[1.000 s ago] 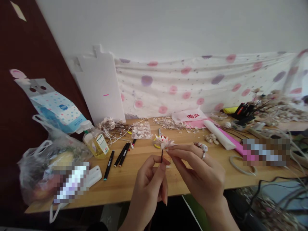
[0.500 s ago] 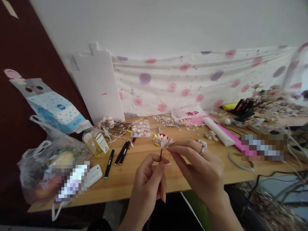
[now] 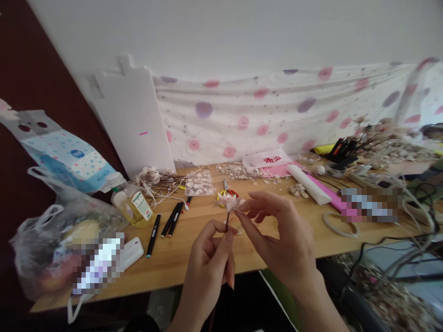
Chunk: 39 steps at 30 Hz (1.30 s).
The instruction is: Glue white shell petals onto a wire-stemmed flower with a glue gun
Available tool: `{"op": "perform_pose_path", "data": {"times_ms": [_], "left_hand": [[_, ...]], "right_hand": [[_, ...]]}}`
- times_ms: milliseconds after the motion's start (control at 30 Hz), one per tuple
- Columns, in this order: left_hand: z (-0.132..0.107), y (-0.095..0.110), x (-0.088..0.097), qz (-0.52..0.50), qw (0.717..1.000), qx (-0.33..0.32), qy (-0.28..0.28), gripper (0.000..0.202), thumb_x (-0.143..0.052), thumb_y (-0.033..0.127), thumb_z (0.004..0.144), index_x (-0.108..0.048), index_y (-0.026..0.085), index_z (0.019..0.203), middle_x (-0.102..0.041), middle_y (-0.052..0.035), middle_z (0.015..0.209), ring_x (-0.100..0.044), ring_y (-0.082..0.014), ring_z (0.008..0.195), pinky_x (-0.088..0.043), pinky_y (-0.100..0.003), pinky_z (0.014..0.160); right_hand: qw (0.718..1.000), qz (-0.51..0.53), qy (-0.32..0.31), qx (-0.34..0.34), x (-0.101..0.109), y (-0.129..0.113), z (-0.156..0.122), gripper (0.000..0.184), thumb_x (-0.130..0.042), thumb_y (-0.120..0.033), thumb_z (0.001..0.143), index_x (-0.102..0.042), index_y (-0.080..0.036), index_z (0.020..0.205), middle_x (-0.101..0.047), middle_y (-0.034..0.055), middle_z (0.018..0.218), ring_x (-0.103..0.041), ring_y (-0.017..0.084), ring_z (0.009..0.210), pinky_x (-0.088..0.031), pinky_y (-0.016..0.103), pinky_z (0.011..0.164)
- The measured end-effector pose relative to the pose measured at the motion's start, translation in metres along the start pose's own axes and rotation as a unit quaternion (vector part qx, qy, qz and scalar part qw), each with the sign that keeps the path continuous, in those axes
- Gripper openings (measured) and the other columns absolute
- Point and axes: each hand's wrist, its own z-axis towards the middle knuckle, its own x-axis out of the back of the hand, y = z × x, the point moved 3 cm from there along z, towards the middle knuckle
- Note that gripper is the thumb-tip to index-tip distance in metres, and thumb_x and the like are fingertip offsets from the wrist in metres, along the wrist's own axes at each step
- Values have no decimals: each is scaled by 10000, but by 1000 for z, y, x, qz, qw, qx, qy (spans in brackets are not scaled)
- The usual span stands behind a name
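Note:
My left hand (image 3: pixel 212 253) is closed around the thin dark stem (image 3: pixel 227 222) of a handmade flower, holding it upright above the table's front part. Pale, pointed petals with a pinkish tint make up the flower head (image 3: pixel 229 201). My right hand (image 3: pixel 280 230) reaches in from the right, its thumb and a fingertip at the right edge of the petals, appearing to pinch them, while the index finger arches above. Just behind the flower lie scissors (image 3: pixel 225 184) with red and yellow handles, partly covered by the petals.
Black markers (image 3: pixel 153 236), a bottle of yellow liquid (image 3: pixel 133 203) and a plastic bag (image 3: pixel 44 258) stand left. A clear compartment box (image 3: pixel 199 183) and loose petals (image 3: pixel 238 171) lie behind. Right are a white roll (image 3: pixel 309 185), a tape ring (image 3: pixel 341 225) and cables (image 3: pixel 391 240).
The fingers of my right hand have lifted and curled, with the index finger now raised and more of the flower showing. My left hand keeps its hold on the stem. The view has shifted slightly right.

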Motion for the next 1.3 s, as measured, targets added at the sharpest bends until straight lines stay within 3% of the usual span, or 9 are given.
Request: {"op": "perform_pose_path", "data": {"times_ms": [200, 400, 500, 600, 733, 833, 933, 1167, 1300], "left_hand": [[-3, -2, -1, -35, 999, 23, -18, 248, -649, 452, 898, -628, 214, 831, -433, 109, 321, -195, -38, 272, -106, -175, 321], [-1, -3, 0, -76, 997, -6, -11, 197, -633, 377, 926, -649, 199, 844, -372, 126, 355, -175, -42, 320, -189, -167, 356], [3, -6, 0, -69, 997, -21, -29, 229, -627, 418, 928, -659, 201, 861, -387, 120, 364, -192, -37, 320, -188, -160, 361], [8, -14, 3, -58, 996, -39, -55, 245, -628, 455, 924, -661, 216, 882, -407, 117, 364, -210, -29, 307, -160, -156, 354], [12, -29, 6, -69, 992, -42, -99, 229, -607, 448, 941, -662, 234, 878, -404, 116, 367, -191, -23, 302, -131, -156, 350], [15, -36, 7, -99, 987, -44, -122, 225, -594, 445, 948, -682, 246, 894, -394, 117, 377, -171, -22, 295, -115, -167, 338], [17, -39, 9, -95, 988, -39, -117, 243, -601, 463, 939, -710, 246, 916, -399, 110, 386, -189, -26, 305, -116, -174, 339], [22, -38, 14, -12, 998, 5, -68, 365, -661, 578, 854, -713, 218, 882, -422, 104, 367, -268, -22, 299, -130, -206, 378], [22, -39, 16, 24, 1000, 11, -5, 439, -694, 641, 785, -698, 203, 772, -435, 90, 372, -318, -35, 304, -166, -214, 377]], "right_hand": [[1000, 1, 24, -7, 3, -3, 0, 347, -706, -112, 872, -552, -236, 1158, -684, -33, 858, -622, 94, 644, -517, 222, 607], [980, 155, 93, -88, 4, -3, -20, 302, -693, -60, 854, -576, -240, 1066, -609, -44, 784, -560, 90, 631, -489, 210, 577], [965, 202, 37, -161, -4, 3, -25, 141, -698, -157, 881, -616, -234, 967, -592, -29, 783, -548, 93, 621, -477, 205, 551], [938, 265, -29, -223, -14, 11, -24, 84, -709, -282, 884, -672, -208, 865, -560, -26, 704, -500, 97, 575, -432, 208, 511], [866, 384, -83, -308, -27, 19, -22, 304, -744, -418, 832, -676, -176, 661, -502, -19, 602, -476, 115, 582, -414, 226, 534], [801, 470, -94, -358, -36, 24, -23, 353, -824, -453, 735, -674, -160, 606, -519, -14, 589, -452, 107, 574, -386, 219, 533], [761, 520, -82, -379, -42, 28, -26, 308, -870, -407, 685, -705, -156, 617, -554, -13, 598, -430, 89, 565, -359, 200, 531], [755, 523, -84, -387, -49, 38, -28, 275, -882, -404, 669, -746, -170, 621, -589, 2, 591, -479, 116, 600, -391, 209, 560], [745, 549, -88, -367, -53, 39, -29, 167, -858, -362, 727, -797, -208, 704, -629, -2, 619, -514, 110, 632, -417, 186, 597]]}}
